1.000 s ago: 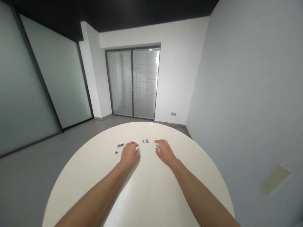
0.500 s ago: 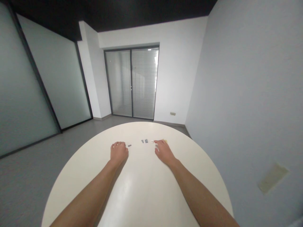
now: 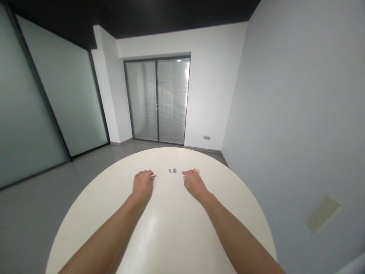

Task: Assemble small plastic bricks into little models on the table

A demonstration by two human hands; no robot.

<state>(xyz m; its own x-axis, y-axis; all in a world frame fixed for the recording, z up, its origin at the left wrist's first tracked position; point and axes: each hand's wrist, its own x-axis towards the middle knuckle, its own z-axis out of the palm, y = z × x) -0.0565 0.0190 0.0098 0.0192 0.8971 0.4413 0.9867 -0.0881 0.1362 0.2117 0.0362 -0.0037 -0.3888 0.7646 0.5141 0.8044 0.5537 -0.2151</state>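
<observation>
At the left of the small pieces, my left hand rests on the tabletop with its fingers curled. Its thumb and forefinger are closed on the end of a small dark piece. My right hand lies on the other side, its thumb and forefinger bent towards each other around a small whitish piece, too small to name. Just past that forefinger is a white bit. A yellow piece shows partly behind the right knuckles. Between the hands lie two small grey-blue pieces side by side.
The round white table carries everything, its curved far edge a little beyond the pieces. A glass door with blinds stands in the far wall. Frosted glass panels are on the left, a plain wall on the right.
The left thumb and forefinger have reached the dark piece and closed on it. The right forefinger and thumb have drawn nearer together. The view has shifted slightly.
</observation>
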